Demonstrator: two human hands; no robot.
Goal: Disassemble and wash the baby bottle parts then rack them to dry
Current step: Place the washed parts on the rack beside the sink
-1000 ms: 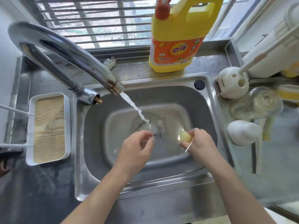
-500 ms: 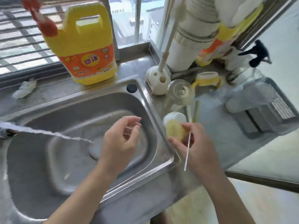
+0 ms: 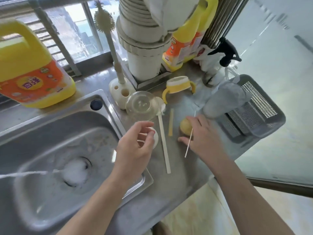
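While the right hand's (image 3: 201,136) fingers (image 3: 194,122) curl over a small yellow rounded piece (image 3: 185,128) that sits on the steel bench (image 3: 186,168), they also pinch a thin white rod (image 3: 188,147), which slants across the hand and sticks out at both ends. The left hand (image 3: 135,146) hovers over the sink's right rim with its fingers (image 3: 147,133) loosely curled; whether they pinch anything small cannot be told. Just beyond them lies a white domed part (image 3: 156,139), partly hidden.

Between the hands, a long white tube (image 3: 164,146) and a short pale yellow straw (image 3: 170,122) lie on the bench. Farther off, a clear glass bottle body (image 3: 142,106) lies on its side, and a yellow and white collar with two handles (image 3: 177,84) stands behind it. To the right is a grey plastic mesh basket (image 3: 257,114), with a frosted translucent cover (image 3: 225,100) resting at its left edge.

On the left, water (image 3: 25,173) streams into the steel sink (image 3: 50,138) and foams at the drain.

The bottle appears fully taken apart, since its parts lie separately. Racking seems barely begun, as nearly everything is on the bench rather than in the basket. Which parts are already washed cannot be judged.
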